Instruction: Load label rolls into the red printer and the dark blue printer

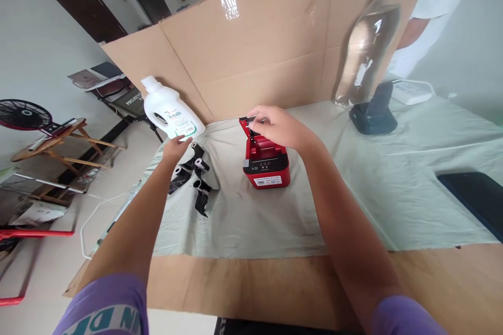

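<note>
Cardboard (267,47) backs a white bottle (170,107), black rolls (201,166), spread left grip (175,151) and right grip (280,125) clamping red lid (244,124).

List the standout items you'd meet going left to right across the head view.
Black fan → white handled bottle → red printer with its lid raised → clear blue-capped bottle → black phone.

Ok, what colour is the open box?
The box is mainly red, with a black front panel; the head view shows it best.
</note>
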Demonstrator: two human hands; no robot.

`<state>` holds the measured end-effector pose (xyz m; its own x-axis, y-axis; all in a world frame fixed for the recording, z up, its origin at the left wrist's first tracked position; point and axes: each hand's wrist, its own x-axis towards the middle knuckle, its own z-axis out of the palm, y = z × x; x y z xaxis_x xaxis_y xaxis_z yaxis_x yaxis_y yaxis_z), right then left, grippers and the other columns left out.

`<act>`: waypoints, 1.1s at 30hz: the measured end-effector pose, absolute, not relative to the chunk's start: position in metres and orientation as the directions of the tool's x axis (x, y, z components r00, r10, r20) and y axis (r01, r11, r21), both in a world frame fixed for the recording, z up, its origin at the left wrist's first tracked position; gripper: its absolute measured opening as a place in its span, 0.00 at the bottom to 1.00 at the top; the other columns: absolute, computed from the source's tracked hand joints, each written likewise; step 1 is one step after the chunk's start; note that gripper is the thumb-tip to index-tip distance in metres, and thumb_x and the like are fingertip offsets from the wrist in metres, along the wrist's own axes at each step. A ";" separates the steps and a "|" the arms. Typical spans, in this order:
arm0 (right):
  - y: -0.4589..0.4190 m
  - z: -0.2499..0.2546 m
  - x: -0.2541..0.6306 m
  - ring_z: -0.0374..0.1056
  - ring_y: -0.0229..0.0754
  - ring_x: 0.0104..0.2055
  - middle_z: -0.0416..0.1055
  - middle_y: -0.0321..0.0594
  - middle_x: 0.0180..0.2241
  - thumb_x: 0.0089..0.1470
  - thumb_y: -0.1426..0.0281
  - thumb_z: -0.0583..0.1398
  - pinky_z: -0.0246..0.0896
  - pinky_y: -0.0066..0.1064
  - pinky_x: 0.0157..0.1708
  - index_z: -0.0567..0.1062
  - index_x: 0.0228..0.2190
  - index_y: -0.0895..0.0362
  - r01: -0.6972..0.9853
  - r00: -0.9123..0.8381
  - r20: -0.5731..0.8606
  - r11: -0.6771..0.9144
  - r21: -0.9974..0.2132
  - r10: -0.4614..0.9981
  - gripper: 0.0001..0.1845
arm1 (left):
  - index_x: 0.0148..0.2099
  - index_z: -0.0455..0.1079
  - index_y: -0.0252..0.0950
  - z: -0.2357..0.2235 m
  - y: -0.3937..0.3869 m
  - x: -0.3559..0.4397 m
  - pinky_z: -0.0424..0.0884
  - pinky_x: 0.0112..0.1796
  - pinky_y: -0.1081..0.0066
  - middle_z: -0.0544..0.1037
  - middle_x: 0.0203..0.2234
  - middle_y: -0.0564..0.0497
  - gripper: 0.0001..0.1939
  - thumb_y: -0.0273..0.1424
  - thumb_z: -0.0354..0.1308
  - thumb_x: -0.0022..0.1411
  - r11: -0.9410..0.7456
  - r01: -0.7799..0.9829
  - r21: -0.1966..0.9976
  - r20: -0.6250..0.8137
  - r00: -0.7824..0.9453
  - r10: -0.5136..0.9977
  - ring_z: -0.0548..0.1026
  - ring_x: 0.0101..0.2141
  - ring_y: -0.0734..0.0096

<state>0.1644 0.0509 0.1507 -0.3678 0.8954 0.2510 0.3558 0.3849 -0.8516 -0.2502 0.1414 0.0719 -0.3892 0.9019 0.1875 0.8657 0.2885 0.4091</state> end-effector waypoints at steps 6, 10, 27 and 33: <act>0.055 0.150 0.165 0.70 0.47 0.47 0.74 0.45 0.52 0.61 0.62 0.60 0.66 0.40 0.49 0.75 0.52 0.53 0.338 -0.367 0.297 0.423 -0.841 0.882 0.19 | 0.34 0.78 0.33 0.075 0.087 -0.288 0.72 0.42 0.60 0.75 0.18 0.52 0.19 0.44 0.72 0.48 0.288 0.825 0.487 0.048 -0.354 0.934 0.74 0.27 0.62; 0.057 0.148 0.165 0.70 0.48 0.47 0.74 0.46 0.52 0.60 0.62 0.61 0.67 0.43 0.50 0.75 0.52 0.54 0.338 -0.358 0.313 0.434 -0.835 0.880 0.20 | 0.44 0.78 0.34 0.060 0.043 -0.277 0.71 0.46 0.53 0.81 0.32 0.43 0.24 0.45 0.70 0.49 0.373 0.854 0.364 0.089 -0.430 0.898 0.79 0.39 0.46; 0.034 0.162 0.158 0.71 0.46 0.46 0.75 0.43 0.51 0.62 0.62 0.59 0.67 0.39 0.47 0.76 0.51 0.51 0.356 -0.416 0.289 0.447 -0.820 0.862 0.17 | 0.51 0.76 0.37 0.088 -0.004 -0.202 0.75 0.48 0.59 0.82 0.38 0.45 0.25 0.42 0.67 0.52 -0.148 0.609 0.779 0.416 -0.327 0.849 0.81 0.42 0.57; 0.026 0.170 0.149 0.73 0.43 0.43 0.77 0.39 0.46 0.65 0.60 0.57 0.68 0.35 0.46 0.75 0.54 0.50 0.251 -0.554 0.267 0.464 -0.850 0.789 0.19 | 0.52 0.75 0.42 0.104 -0.015 -0.097 0.76 0.48 0.62 0.82 0.40 0.48 0.24 0.41 0.71 0.53 -0.514 0.141 0.846 0.533 -0.206 0.820 0.80 0.43 0.62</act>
